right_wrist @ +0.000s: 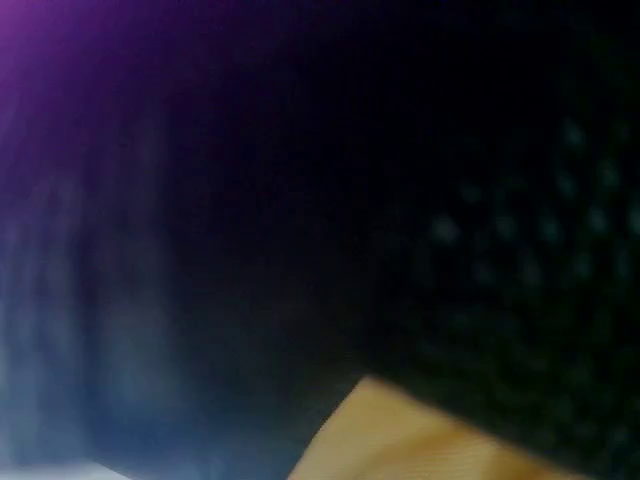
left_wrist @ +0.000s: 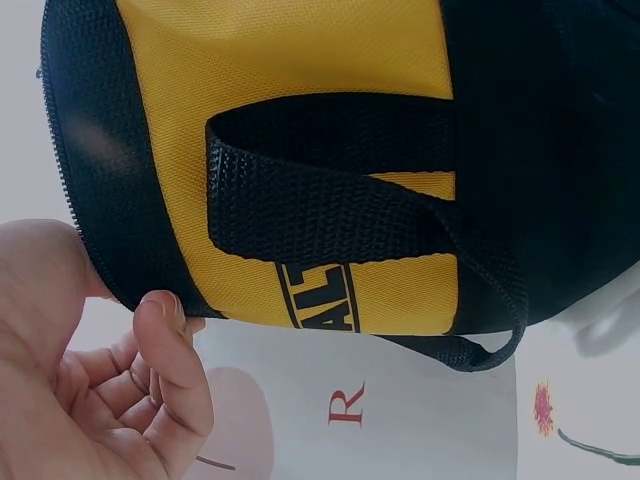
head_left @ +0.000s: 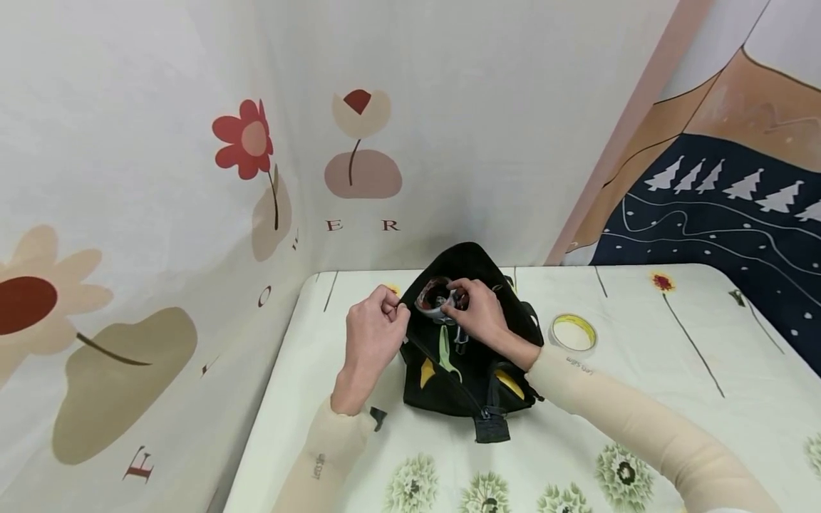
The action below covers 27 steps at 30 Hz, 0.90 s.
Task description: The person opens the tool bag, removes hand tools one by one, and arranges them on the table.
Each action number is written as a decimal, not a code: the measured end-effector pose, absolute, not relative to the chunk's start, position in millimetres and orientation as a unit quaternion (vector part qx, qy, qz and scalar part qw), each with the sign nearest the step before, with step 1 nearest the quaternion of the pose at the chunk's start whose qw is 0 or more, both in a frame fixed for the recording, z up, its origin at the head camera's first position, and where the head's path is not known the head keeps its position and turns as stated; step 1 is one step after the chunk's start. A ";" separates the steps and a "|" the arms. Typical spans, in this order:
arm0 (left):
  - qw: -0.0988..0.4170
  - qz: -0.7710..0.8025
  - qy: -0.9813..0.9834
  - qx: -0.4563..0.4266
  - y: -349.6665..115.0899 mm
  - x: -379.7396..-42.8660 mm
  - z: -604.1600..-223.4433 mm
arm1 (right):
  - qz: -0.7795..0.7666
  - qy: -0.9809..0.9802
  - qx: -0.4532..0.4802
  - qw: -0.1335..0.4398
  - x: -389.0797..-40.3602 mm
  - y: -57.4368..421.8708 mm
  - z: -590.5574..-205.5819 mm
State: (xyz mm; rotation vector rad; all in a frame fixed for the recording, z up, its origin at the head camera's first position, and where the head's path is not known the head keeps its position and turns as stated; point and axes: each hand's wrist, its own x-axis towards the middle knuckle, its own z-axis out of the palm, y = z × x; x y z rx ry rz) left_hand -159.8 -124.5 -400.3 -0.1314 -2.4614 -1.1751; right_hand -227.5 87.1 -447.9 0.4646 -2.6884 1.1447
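A black and yellow tool bag (head_left: 449, 399) lies unzipped on the table, its mouth spread wide. My left hand (head_left: 377, 329) pinches the bag's zippered edge on the left; in the left wrist view, the thumb and fingers of that hand (left_wrist: 150, 370) are at the corner of the zipper. Inside the opening, my right hand (head_left: 477, 310) grips the right side of a round, ring-shaped roll of tape (head_left: 425, 308). Below it in the bag lies a light green tool handle (head_left: 444, 345), beside a dark tool (head_left: 460, 340). Dark blurred fabric fills the right wrist view, with a yellow patch (right_wrist: 400, 440).
Another roll of tape (head_left: 573, 333), with a yellow inner ring, lies on the flower-printed tablecloth (head_left: 641, 370) right of the bag. A small dark piece (head_left: 378, 418) is by my left sleeve. Printed curtains (head_left: 449, 142) hang behind and left of the table.
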 end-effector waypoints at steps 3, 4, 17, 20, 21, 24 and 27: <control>0.205 -0.421 -0.882 -0.047 -124.6 -159.8 -400.7 | 0.384 -0.906 0.154 0.093 -227.8 86.0 -452.9; 0.206 -0.420 -0.882 -0.048 -124.6 -159.9 -400.9 | 0.383 -0.906 0.153 0.096 -228.1 85.8 -454.0; 0.215 -0.412 -0.884 -0.048 -126.3 -159.9 -400.1 | 0.382 -0.909 0.130 0.102 -236.0 82.9 -461.0; 0.215 -0.411 -0.885 -0.049 -126.5 -160.3 -401.6 | 0.385 -0.909 0.121 0.105 -237.7 81.2 -463.6; 0.214 -0.411 -0.885 -0.049 -126.4 -160.4 -402.1 | 0.385 -0.909 0.118 0.104 -238.2 80.7 -464.6; 0.213 -0.412 -0.885 -0.051 -126.0 -160.5 -403.3 | 0.387 -0.910 0.111 0.100 -239.6 79.5 -467.9; 0.215 -0.410 -0.885 -0.052 -125.5 -160.3 -403.1 | 0.391 -0.909 0.111 0.095 -241.3 78.7 -471.0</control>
